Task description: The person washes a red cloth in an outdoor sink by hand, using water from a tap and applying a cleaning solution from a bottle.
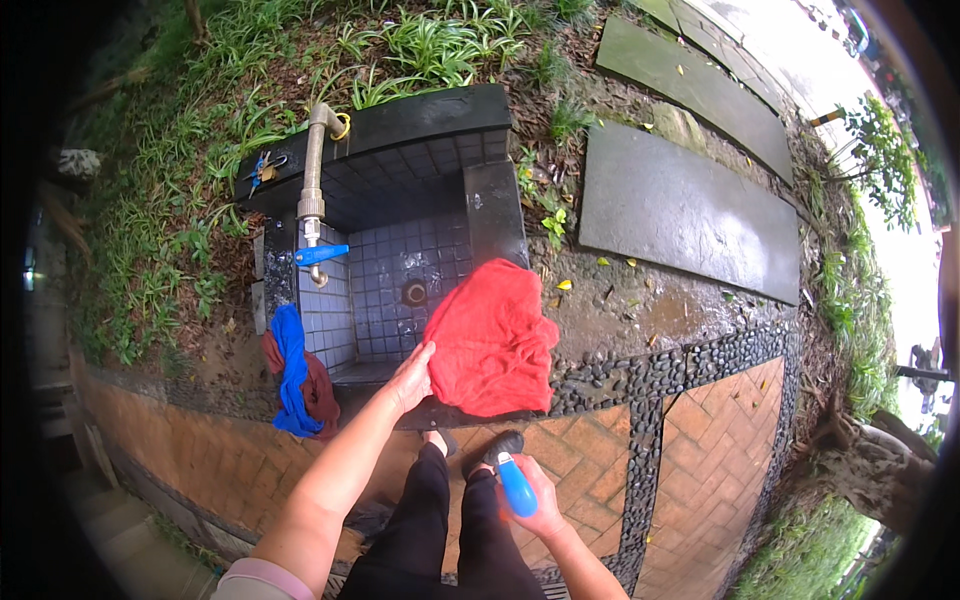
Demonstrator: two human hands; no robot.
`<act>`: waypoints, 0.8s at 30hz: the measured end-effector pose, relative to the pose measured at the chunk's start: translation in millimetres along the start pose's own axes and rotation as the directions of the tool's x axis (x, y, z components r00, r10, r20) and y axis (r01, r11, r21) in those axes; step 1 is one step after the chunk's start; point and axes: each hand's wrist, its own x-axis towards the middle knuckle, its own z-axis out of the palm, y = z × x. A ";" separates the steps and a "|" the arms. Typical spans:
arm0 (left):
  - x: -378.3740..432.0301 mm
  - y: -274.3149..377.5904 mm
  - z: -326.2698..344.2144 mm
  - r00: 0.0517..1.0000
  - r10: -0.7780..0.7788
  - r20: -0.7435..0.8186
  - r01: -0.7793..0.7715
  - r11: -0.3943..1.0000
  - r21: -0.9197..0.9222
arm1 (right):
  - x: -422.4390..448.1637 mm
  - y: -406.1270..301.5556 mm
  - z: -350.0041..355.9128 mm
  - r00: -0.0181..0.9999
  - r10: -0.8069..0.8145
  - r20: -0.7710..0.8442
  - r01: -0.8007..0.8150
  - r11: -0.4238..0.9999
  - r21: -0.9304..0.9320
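My left hand (412, 381) is at the left edge of a wet-looking red cloth (495, 337), its fingers partly hidden at the hem. The cloth lies spread over the front right corner of a dark tiled outdoor sink (491, 202). Lower down, in front of my legs, my right hand (536, 495) grips a blue handheld object (516, 487) with a white tip; its lower part is hidden by the fingers. Over the sink's left side reaches a metal tap (313, 195) with a blue lever (322, 255).
Blue cloth (289, 367) and maroon cloth (321, 394) hang over the sink's front left corner. Keys with a padlock (266, 171) lie on the back ledge. A drain (413, 293) sits in the basin floor. Stone slabs (690, 214) and a pebble border (645, 450) lie to the right.
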 end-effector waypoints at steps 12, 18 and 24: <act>-0.8 -5.1 -0.9 0.993 0.064 -0.094 -0.069 0.996 -0.047 | -1.2 8.5 -3.7 0.992 -0.085 -0.092 0.082 0.996 -0.035; -1.2 -9.6 3.2 0.974 0.162 -0.159 -0.174 0.983 -0.063 | -14.3 11.5 -12.5 0.993 0.118 0.001 -0.115 0.976 -0.186; 2.0 -6.0 0.6 0.961 0.137 -0.242 -0.160 0.984 -0.081 | -15.8 7.9 -11.9 0.994 0.001 -0.110 -0.006 0.999 -0.040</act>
